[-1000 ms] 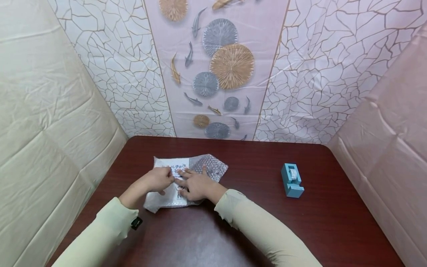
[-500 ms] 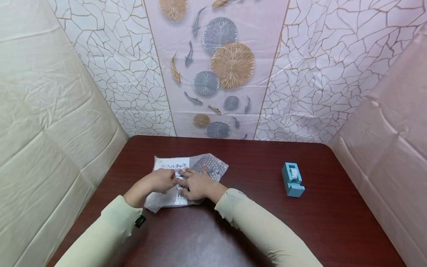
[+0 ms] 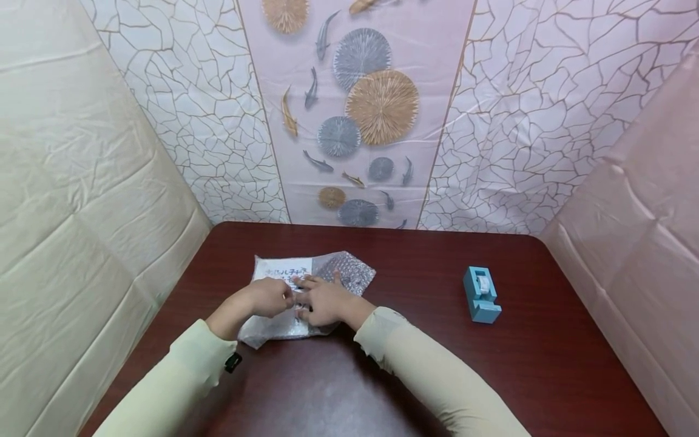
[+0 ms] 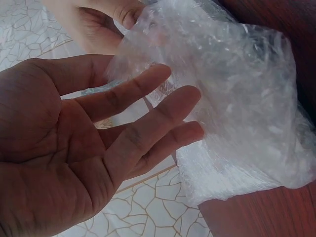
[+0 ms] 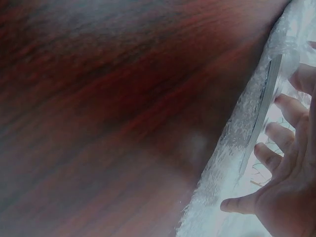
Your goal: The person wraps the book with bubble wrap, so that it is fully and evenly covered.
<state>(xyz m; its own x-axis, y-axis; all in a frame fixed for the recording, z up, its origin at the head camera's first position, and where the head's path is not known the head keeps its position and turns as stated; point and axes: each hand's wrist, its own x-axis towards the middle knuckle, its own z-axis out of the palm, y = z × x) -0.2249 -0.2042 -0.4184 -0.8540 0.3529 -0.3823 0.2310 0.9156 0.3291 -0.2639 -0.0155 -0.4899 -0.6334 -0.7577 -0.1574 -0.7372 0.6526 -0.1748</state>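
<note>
A white-covered book (image 3: 281, 267) with blue lettering lies on the table inside bubble wrap (image 3: 354, 272), part of which reaches out to the right. My left hand (image 3: 267, 297) pinches the edge of a clear flap of bubble wrap (image 4: 237, 98) over the cover; its other fingers stick out loosely in the left wrist view. Close beside it, my right hand (image 3: 326, 301) rests spread on the wrapped book. In the right wrist view the page edges (image 5: 265, 101) show through the wrap under my right hand (image 5: 291, 163). Both hands hide the middle of the cover.
A blue tape dispenser (image 3: 482, 295) with a roll of tape stands on the right of the dark red table (image 3: 415, 352). Patterned cloth (image 3: 349, 121) hangs behind, with pale cloth at both sides. A small black item (image 3: 232, 362) sits at my left cuff.
My left hand has shifted a little to the right across the cover, toward the right hand. My right hand stays spread in place, and the tape dispenser has not moved.
</note>
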